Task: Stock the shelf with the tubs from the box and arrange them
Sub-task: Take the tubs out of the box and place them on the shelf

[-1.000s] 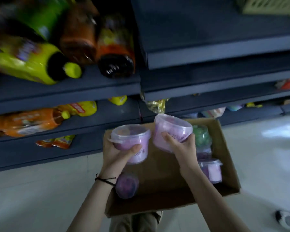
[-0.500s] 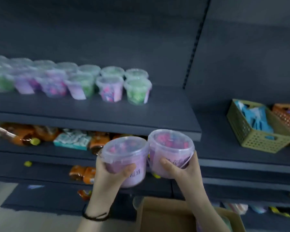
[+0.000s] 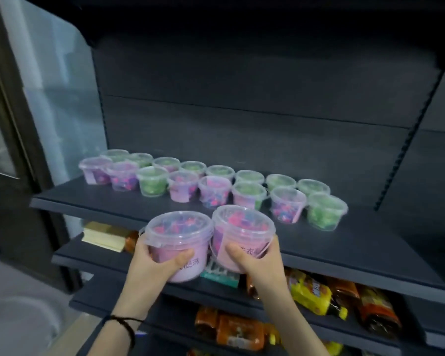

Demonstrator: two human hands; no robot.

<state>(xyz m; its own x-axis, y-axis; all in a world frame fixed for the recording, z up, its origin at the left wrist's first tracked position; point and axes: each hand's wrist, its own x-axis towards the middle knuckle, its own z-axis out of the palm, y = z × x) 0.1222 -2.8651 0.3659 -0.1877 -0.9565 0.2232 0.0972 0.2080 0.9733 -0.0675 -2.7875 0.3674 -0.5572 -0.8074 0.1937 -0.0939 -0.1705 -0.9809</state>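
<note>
I hold two clear-lidded pink tubs side by side, just in front of the dark shelf (image 3: 344,242) and level with its front edge. My left hand (image 3: 152,265) grips the left tub (image 3: 177,237) from below. My right hand (image 3: 257,260) grips the right tub (image 3: 242,227), whose thin wire handle hangs down its side. On the shelf stand two rows of several tubs (image 3: 211,186), some with pink and purple contents, some green. The rows end at a green tub (image 3: 324,211) on the right. The box is out of view.
Bare shelf board lies in front of the rows and to their right. A glass door (image 3: 49,98) stands at the left. Lower shelves hold bottles and packets (image 3: 319,291), a yellow pad (image 3: 100,235) and a teal pack (image 3: 219,276).
The view rose from the floor box to the shelf. Both hands lifted the two tubs up to the shelf's front edge. The tub rows now sit straight ahead.
</note>
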